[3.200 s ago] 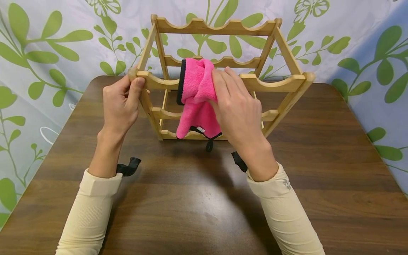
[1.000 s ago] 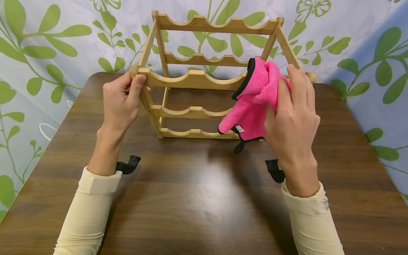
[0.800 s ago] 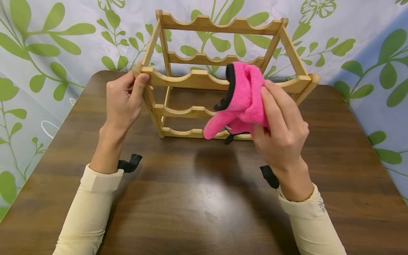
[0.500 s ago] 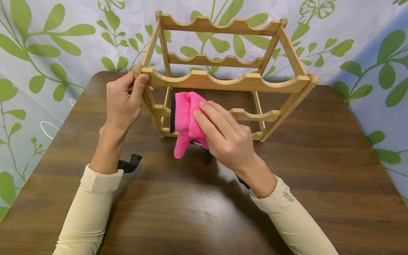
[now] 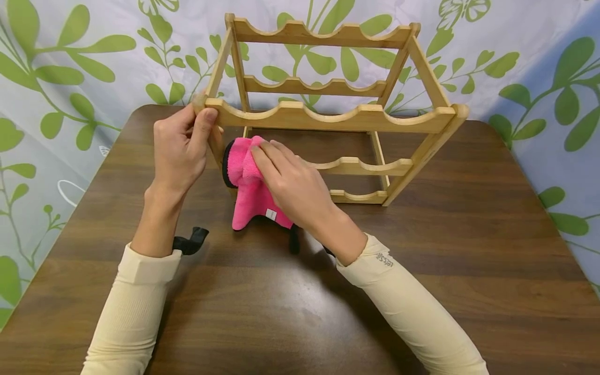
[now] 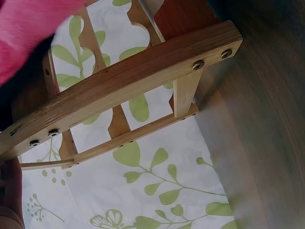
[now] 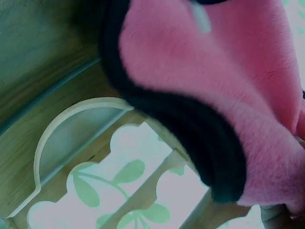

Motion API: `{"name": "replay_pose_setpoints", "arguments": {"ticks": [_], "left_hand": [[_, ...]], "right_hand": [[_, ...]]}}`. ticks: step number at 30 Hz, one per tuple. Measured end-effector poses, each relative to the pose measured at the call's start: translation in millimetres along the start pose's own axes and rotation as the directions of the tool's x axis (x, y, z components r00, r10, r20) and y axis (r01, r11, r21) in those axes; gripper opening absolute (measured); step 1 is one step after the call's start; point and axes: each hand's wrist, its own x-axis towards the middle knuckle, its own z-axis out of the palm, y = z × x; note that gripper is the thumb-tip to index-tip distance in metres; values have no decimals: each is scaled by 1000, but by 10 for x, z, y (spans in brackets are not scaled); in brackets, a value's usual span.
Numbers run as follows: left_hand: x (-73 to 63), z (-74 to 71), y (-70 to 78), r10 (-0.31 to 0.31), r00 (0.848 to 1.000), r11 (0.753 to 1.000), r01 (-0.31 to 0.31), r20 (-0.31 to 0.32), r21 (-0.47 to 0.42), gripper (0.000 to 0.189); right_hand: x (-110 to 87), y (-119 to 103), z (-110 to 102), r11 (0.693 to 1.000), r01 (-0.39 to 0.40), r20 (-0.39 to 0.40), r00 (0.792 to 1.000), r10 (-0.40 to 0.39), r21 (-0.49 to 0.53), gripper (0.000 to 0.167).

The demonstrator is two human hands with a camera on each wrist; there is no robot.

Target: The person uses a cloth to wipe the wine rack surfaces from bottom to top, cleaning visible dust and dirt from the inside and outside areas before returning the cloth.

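Note:
A wooden rack (image 5: 328,117) with scalloped rails stands on the table. My left hand (image 5: 180,148) grips its near left top corner, thumb over the front rail end. Bunched under my right hand (image 5: 297,190) is a pink cloth (image 5: 255,198) with black edging, a white tag and a black loop; the fingers hold it at the left end of the middle front rail, covering that end. In the right wrist view the cloth (image 7: 205,81) fills the upper right, with scalloped rails behind it. The left wrist view shows the rack's side post (image 6: 124,78) with screw heads, and pink cloth at the corner.
The brown wooden table (image 5: 492,260) extends around the rack. Behind it hangs a curtain (image 5: 79,67) with green leaves and butterflies. Black straps (image 5: 190,241) stick out from the wrists. A white loop (image 5: 70,192) shows at the table's left.
My right hand has carried the pink cloth from the right part of the top front rail down and left to the middle rail's left end. My left hand keeps its grip on the corner.

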Motion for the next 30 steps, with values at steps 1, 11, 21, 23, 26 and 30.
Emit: {"name": "replay_pose_setpoints", "arguments": {"ticks": [1,11,21,23,26,30], "left_hand": [[4,0,2,9,1000,1000,-9,3,-8,28],[3,-4,14,8,1000,1000,-8,17,-29,30],[9,10,14,9,1000,1000,-9,12,-27,24],[9,11,8,7,1000,1000,-7,13,-19,25],[3,8,9,-20,1000,1000,20,4,-8,24],[9,-9,7,-26,1000,1000,26,2,0,20]], "right_hand": [[11,-10,12,1000,-6,33,999,6,1,31],[110,-105,62,996,-84,245,965,91,-40,29],[86,-110,137,992,-61,175,981,80,-113,22],[89,-107,127,992,-61,176,981,81,-113,21],[91,-106,97,992,-58,183,980,78,-114,21],[85,-111,49,991,-55,179,981,76,-119,21]]}}
